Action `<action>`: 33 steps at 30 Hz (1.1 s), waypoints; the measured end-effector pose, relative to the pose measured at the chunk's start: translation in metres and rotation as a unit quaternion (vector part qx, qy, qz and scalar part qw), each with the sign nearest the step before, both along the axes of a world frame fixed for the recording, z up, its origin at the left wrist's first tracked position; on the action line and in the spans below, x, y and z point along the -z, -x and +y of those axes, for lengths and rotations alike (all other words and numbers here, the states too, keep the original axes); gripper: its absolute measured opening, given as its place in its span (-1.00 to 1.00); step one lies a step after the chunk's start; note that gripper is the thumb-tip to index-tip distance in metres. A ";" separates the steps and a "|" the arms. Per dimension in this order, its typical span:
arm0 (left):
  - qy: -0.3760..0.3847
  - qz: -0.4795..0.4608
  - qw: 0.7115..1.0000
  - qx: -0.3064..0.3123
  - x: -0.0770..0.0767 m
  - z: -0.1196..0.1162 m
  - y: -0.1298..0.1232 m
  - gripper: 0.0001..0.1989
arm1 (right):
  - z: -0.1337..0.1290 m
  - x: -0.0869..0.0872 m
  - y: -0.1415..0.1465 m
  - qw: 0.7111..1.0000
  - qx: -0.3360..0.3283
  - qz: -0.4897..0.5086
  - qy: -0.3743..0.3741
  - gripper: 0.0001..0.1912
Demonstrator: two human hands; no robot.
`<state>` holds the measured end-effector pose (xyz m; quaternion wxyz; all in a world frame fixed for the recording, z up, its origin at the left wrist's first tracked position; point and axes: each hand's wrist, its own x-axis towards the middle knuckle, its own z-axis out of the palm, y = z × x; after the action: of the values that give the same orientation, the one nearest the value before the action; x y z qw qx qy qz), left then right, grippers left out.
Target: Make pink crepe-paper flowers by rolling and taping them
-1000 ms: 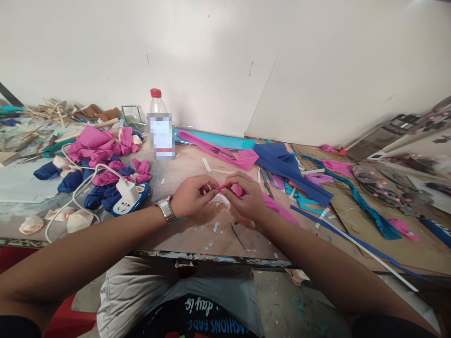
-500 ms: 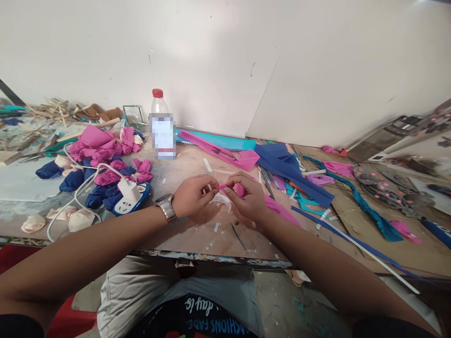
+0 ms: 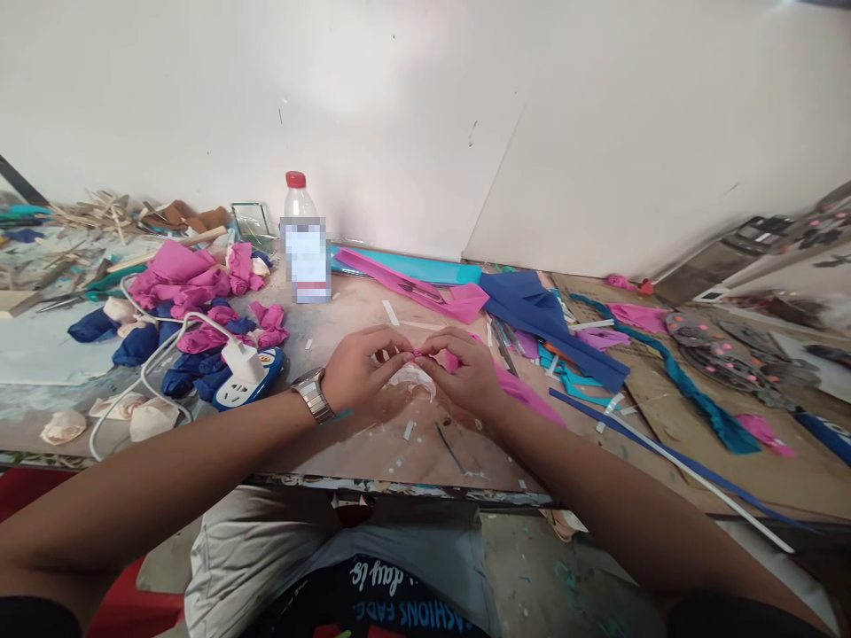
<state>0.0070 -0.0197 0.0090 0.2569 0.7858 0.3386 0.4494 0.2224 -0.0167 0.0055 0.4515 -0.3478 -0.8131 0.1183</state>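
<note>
Close together over the table's front part, my left hand point(image 3: 368, 370) and my right hand point(image 3: 464, 370) pinch a pink fabric strip point(image 3: 452, 361) between thumbs and fingers. Their fingertips almost meet, and the fingers cover most of the pinched part. The strip seems to run on behind my right hand, where a pink length point(image 3: 525, 394) lies on the table. A thin whitish, see-through scrap point(image 3: 413, 383) lies just below the fingertips. My left wrist wears a metal watch.
Pink and blue fabric bundles point(image 3: 192, 279), a power strip point(image 3: 249, 385) with a white cable and a red-capped bottle point(image 3: 307, 257) stand left. Behind and right lie a blue cloth point(image 3: 532, 310), a teal twisted strip point(image 3: 698, 399) and a white stick point(image 3: 718, 492).
Both hands keep their pinch in nearly the same place. The fingertips are slightly closer together, and less pink fabric shows between them.
</note>
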 end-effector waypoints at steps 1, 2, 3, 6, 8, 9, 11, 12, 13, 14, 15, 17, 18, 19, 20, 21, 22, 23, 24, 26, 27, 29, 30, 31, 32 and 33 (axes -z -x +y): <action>0.001 -0.001 1.000 0.002 0.000 0.000 0.000 -0.81 | 0.001 0.000 0.000 1.000 0.000 0.000 -0.003 -0.89; 0.004 -0.003 1.000 0.004 0.001 0.000 0.000 -0.81 | 0.001 0.000 0.000 1.000 -0.001 0.000 -0.007 -0.88; 0.007 -0.005 1.000 0.006 0.001 0.001 0.000 -0.80 | 0.002 0.000 0.000 1.000 -0.001 0.000 -0.010 -0.86; 0.018 -0.011 1.000 0.017 0.003 0.001 0.001 -0.78 | 0.002 0.000 0.001 1.000 0.000 0.003 -0.019 -0.83; 0.022 -0.016 0.999 0.026 0.004 0.002 0.001 -0.76 | 0.002 0.000 0.001 1.000 0.003 0.006 -0.023 -0.83; 0.023 -0.017 0.999 0.030 0.004 0.002 0.001 -0.75 | 0.002 0.000 0.001 1.000 0.004 0.007 -0.024 -0.83; 0.027 -0.020 0.999 0.038 0.005 0.002 0.002 -0.73 | 0.002 0.000 0.000 1.000 0.008 0.008 -0.024 -0.82; 0.029 -0.022 0.998 0.043 0.004 0.002 0.001 -0.72 | 0.002 0.000 0.000 1.000 0.008 0.008 -0.024 -0.81; 0.032 -0.023 0.998 0.046 0.004 0.002 0.001 -0.72 | 0.002 0.000 0.000 1.000 0.008 0.007 -0.025 -0.81; 0.035 -0.024 0.998 0.049 0.004 0.002 0.001 -0.73 | 0.001 0.000 0.000 1.000 0.007 0.008 -0.027 -0.81; 0.037 -0.026 0.998 0.051 0.003 0.002 0.001 -0.73 | 0.001 0.000 0.000 1.000 0.005 0.008 -0.029 -0.80; 0.042 -0.029 0.997 0.059 0.003 0.002 0.001 -0.74 | 0.001 -0.001 0.000 0.999 0.002 0.009 -0.035 -0.80; 0.044 -0.030 0.996 0.066 0.002 0.002 0.000 -0.74 | 0.001 -0.001 0.000 0.999 0.001 0.009 -0.039 -0.80; 0.047 -0.030 0.996 0.072 0.002 0.002 0.000 -0.75 | 0.001 -0.001 0.000 0.999 -0.001 0.008 -0.044 -0.81; 0.050 -0.030 0.995 0.079 0.002 0.001 0.000 -0.75 | 0.001 -0.001 0.000 0.999 -0.004 0.007 -0.050 -0.81; 0.053 -0.030 0.994 0.085 0.002 0.001 -0.001 -0.75 | 0.001 -0.001 0.000 0.998 -0.007 0.006 -0.055 -0.81; 0.057 -0.031 0.994 0.090 0.002 0.001 -0.001 -0.76 | 0.001 0.000 0.000 0.998 -0.009 0.008 -0.061 -0.81; 0.060 -0.033 0.993 0.093 0.002 0.001 -0.002 -0.76 | 0.001 0.000 0.000 0.998 -0.009 0.009 -0.065 -0.80; 0.065 -0.035 0.993 0.094 0.002 0.001 -0.002 -0.76 | 0.001 0.000 0.000 0.998 -0.006 0.009 -0.065 -0.80; 0.078 -0.039 0.992 0.091 0.003 0.001 -0.002 -0.75 | 0.001 0.000 0.000 0.998 0.001 0.006 -0.061 -0.79; 0.085 -0.042 0.992 0.088 0.003 0.002 -0.002 -0.74 | 0.001 0.000 0.000 0.998 0.003 0.002 -0.058 -0.79; 0.093 -0.048 0.991 0.081 0.004 0.003 -0.002 -0.74 | 0.001 -0.002 0.000 0.999 0.003 -0.003 -0.054 -0.81; 0.093 -0.050 0.991 0.078 0.004 0.003 -0.001 -0.74 | 0.000 -0.002 0.000 0.998 0.001 -0.003 -0.055 -0.83; 0.092 -0.051 0.992 0.074 0.004 0.004 -0.001 -0.74 | 0.000 -0.003 -0.001 0.998 -0.002 -0.003 -0.058 -0.85; 0.091 -0.050 0.992 0.072 0.005 0.004 -0.001 -0.74 | 0.000 -0.004 -0.001 0.998 -0.004 -0.004 -0.061 -0.87; 0.091 -0.049 0.992 0.071 0.005 0.005 -0.001 -0.73 | -0.001 -0.004 -0.001 0.998 -0.005 -0.005 -0.064 -0.89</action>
<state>0.0077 -0.0151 0.0039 0.3748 0.7581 0.3089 0.4351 0.2231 -0.0173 0.0096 0.4680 -0.3148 -0.8231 0.0669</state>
